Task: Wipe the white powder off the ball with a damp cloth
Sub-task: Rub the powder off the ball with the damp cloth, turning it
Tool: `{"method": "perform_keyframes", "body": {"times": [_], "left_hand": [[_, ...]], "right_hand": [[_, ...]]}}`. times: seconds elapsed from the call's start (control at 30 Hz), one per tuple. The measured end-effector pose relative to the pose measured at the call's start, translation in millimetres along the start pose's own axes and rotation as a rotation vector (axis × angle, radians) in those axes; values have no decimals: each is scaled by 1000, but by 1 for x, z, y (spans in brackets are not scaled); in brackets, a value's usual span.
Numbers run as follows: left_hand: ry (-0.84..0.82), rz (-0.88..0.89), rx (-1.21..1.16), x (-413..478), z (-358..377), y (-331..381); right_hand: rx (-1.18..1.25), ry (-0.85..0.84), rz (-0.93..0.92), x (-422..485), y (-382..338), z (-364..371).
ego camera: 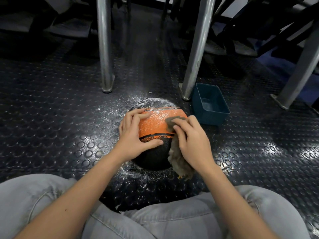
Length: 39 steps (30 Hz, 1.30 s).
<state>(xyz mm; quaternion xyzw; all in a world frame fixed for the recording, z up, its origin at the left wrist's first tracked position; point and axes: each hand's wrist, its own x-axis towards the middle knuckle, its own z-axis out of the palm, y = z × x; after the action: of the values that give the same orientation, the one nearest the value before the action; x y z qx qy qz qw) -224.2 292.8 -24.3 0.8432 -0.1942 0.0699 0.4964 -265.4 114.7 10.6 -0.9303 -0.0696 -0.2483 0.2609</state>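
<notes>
While left hand (136,133) clasps the ball (155,123) steady, right hand (193,144) grips the cloth (179,163), mid-wipe on the orange band; white powder (155,101) coats the far top, so probably roll it nearer next.

Both forearms reach forward, bare. Left hand (133,133) cups ball (155,125), fingers spread, thumb across. Right hand (193,142) presses cloth (179,164) under curled fingers.

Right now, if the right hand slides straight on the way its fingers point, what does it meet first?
Probably the right hand, cloth first, meets the white powder on the far side of the ball. The left hand lies just beside that line.
</notes>
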Motion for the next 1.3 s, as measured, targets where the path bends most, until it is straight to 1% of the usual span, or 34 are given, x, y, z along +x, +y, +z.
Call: {"method": "perform_keyframes", "body": {"times": [0.03,0.13,0.2,0.23,0.27,0.3,0.4,0.43,0.47,0.5,0.6,0.67,0.7,0.73,0.8,0.87,0.9,0.93,0.97,1.07,1.1,1.13,1.17,1.2,1.27,1.3], "left_hand": [[-12,-6,-8,0,-1,0],[-41,-13,-23,1,0,0],[-46,-16,-18,0,1,2],[-42,-16,-12,0,2,2],[-35,-15,-9,-1,2,2],[-29,-15,-11,-3,2,1],[-32,10,16,-3,2,-1],[-45,21,31,-2,1,-2],[-67,25,44,-1,0,-2],[-92,28,52,0,0,-1],[-123,42,48,0,2,0],[-100,48,38,-1,5,1],[-85,45,35,-2,6,2],[-75,38,31,-2,6,2],[-61,23,17,-2,6,2],[-51,27,13,-2,4,1],[-55,27,11,-1,3,1],[-64,21,8,0,3,1],[-74,15,9,1,3,1],[-88,19,21,2,3,3],[-93,19,24,2,4,3],[-91,21,24,2,5,4],[-81,27,22,1,5,3],[-63,35,17,0,6,3],[-37,40,9,-1,6,3],[-31,42,9,-1,5,2]], "right_hand": [[10,-16,59,7,9,-1],[56,-82,373,27,44,-5],[109,-70,463,31,52,-4],[108,-58,465,29,48,-3],[97,-48,428,26,42,-3],[85,-34,358,22,33,-3],[51,6,67,11,9,-3],[26,2,15,12,8,-2],[11,0,30,16,12,0],[22,1,110,22,20,1],[121,-28,431,34,48,0],[128,-24,508,32,50,-1],[120,-8,493,29,44,-1],[118,20,435,25,35,-1],[131,58,241,15,13,-1],[103,16,56,3,-2,1],[85,2,19,2,-3,1],[77,5,39,5,1,1],[77,19,110,10,8,1],[92,24,428,24,34,-1],[100,24,495,25,39,-1],[96,34,519,24,39,-1],[85,49,507,20,33,0],[69,77,448,14,24,3],[61,107,238,2,-1,8],[50,82,125,-5,-11,11]]}}
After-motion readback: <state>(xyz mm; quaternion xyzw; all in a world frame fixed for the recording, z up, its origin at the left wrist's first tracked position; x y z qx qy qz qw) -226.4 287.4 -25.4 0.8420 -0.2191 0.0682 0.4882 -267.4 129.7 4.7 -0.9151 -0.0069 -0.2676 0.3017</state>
